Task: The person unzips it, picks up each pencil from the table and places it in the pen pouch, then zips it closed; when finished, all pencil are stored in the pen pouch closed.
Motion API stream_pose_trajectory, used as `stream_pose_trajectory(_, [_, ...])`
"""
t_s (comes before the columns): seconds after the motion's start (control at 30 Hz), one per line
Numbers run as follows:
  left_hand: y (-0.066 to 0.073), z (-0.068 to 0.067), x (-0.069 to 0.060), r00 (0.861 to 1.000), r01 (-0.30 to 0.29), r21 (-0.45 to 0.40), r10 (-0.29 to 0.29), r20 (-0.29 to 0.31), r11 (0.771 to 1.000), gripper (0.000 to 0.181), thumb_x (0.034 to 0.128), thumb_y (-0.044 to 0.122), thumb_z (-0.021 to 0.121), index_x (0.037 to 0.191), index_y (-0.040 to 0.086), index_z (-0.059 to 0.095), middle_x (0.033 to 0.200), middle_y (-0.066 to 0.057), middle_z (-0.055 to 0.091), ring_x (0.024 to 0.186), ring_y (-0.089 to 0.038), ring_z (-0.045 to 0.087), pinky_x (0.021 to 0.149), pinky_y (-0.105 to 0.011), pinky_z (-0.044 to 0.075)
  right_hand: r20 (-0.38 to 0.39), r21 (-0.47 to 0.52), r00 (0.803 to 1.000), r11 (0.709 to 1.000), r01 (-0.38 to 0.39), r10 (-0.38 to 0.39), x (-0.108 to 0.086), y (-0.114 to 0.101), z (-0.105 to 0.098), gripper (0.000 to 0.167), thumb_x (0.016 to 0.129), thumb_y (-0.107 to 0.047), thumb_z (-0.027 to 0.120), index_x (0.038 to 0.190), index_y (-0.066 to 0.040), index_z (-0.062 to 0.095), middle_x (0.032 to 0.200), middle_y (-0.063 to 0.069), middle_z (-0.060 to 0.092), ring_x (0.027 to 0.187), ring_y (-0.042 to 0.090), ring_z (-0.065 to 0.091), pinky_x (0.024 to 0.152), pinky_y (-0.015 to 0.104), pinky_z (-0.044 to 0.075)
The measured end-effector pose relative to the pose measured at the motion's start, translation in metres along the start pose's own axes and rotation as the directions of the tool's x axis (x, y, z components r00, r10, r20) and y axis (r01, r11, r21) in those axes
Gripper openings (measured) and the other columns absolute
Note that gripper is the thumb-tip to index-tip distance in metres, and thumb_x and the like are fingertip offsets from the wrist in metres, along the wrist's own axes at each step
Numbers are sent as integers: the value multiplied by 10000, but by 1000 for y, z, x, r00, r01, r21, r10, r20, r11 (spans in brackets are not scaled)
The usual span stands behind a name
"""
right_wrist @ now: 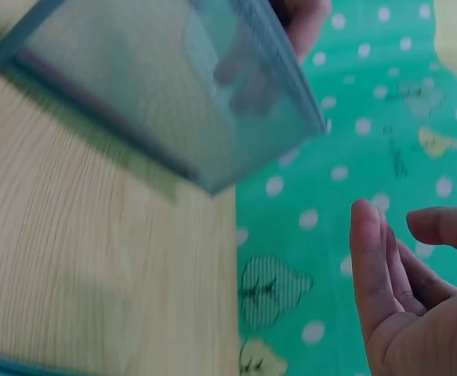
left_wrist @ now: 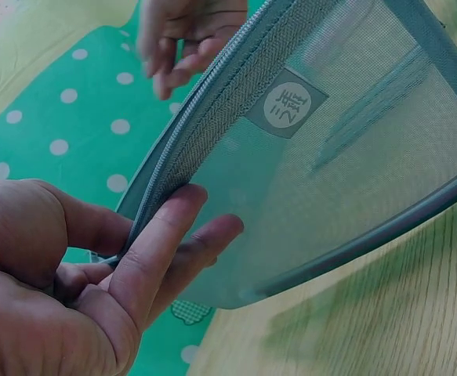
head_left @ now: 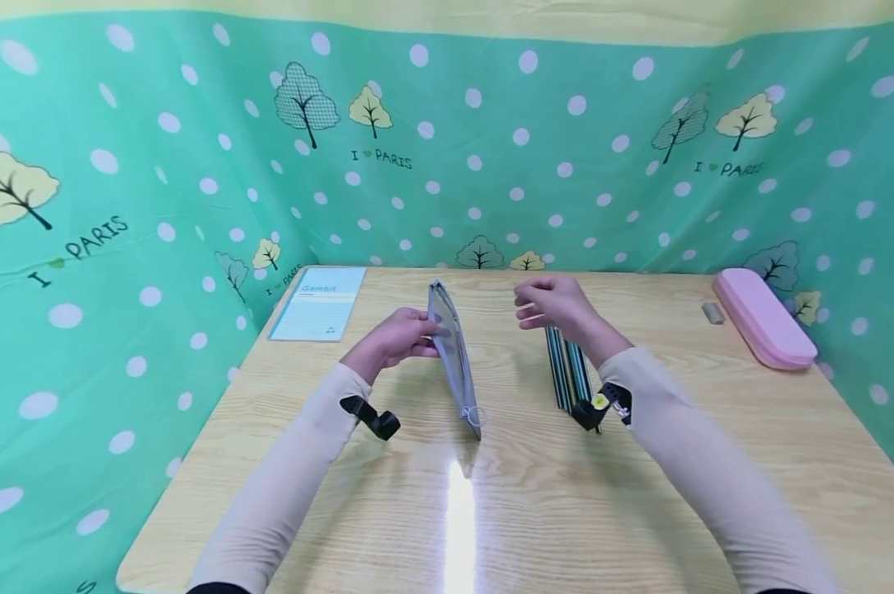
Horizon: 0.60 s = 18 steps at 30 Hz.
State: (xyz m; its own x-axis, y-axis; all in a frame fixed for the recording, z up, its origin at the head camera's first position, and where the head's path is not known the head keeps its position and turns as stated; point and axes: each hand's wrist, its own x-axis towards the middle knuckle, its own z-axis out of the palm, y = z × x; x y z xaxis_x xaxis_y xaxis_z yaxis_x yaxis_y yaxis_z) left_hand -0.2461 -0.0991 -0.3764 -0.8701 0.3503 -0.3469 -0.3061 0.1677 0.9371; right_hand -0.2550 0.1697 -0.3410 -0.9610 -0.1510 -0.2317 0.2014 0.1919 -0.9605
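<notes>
My left hand (head_left: 402, 337) pinches a grey-blue mesh zipper pouch (head_left: 454, 355) by its zipped edge, thumb on one side and fingers on the other. The pouch stands on edge above the table, and a round label (left_wrist: 287, 104) with printed characters shows through its mesh. Right of it, my right hand (head_left: 558, 305) hangs in the air with nothing in its grasp; the fingers (right_wrist: 367, 235) are loosely extended, apart from the thumb. Beneath that hand and wrist lies a row of thin dark and teal sticks, seemingly pencils (head_left: 566, 371), partly hidden by the arm.
A light blue notebook (head_left: 319, 305) lies at the table's back left. At the back right are a pink pencil case (head_left: 764, 318) and a small grey eraser-like block (head_left: 712, 313). Green dotted cloth (head_left: 477, 190) hangs behind and beside the wooden table (head_left: 566, 511).
</notes>
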Motion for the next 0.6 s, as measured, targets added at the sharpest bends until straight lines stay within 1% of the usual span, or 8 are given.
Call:
stream_pose_trajectory(0.1, [1,0,1,1000,3,7,-3,1,1000,402,1076,10,422,1444,-148,462,1398,-354,543,912,-187,704,749,-187,637,-17,8,999,1000,-28,28,0,8,-18,415,1056,-143,563,1404,81,535,1161,158,619,790,104,696,779,235,654])
stream_pose_trajectory(0.27, [0,-2,0,1000,3,16,-3,-1,1000,413,1080,15,400,1457,-146,449,1415,-350,533,987,-236,707,780,-198,639,-39,-23,996,997,-80,79,3,24,-36,464,1064,-138,554,1451,107,481,1116,131,621,798,100,699,768,206,645])
stream_pose_trajectory(0.43, [-1,-3,1,1000,7,8,-7,-2,1000,410,1082,16,399,1459,-135,455,1411,-342,540,985,-240,700,769,-193,638,-46,-34,991,991,-127,126,6,44,-50,497,1064,-124,550,1473,133,433,1028,90,635,758,79,692,746,210,649])
stream_pose_trajectory(0.53, [-1,-3,1,1000,9,9,-9,-3,1000,401,1081,14,409,1448,-137,468,1402,-341,546,977,-236,700,767,-192,638,-47,-32,989,989,-145,143,7,56,-59,512,1063,-115,547,1478,151,408,1017,93,634,738,72,682,737,215,651])
stream_pose_trajectory(0.6, [-2,-4,1,1000,9,12,-9,-4,1000,396,1081,17,416,1441,-138,473,1394,-340,549,985,-247,705,773,-193,638,-45,-37,987,987,-155,154,7,63,-65,528,1066,-118,543,1484,162,385,1052,117,629,740,71,679,744,222,653])
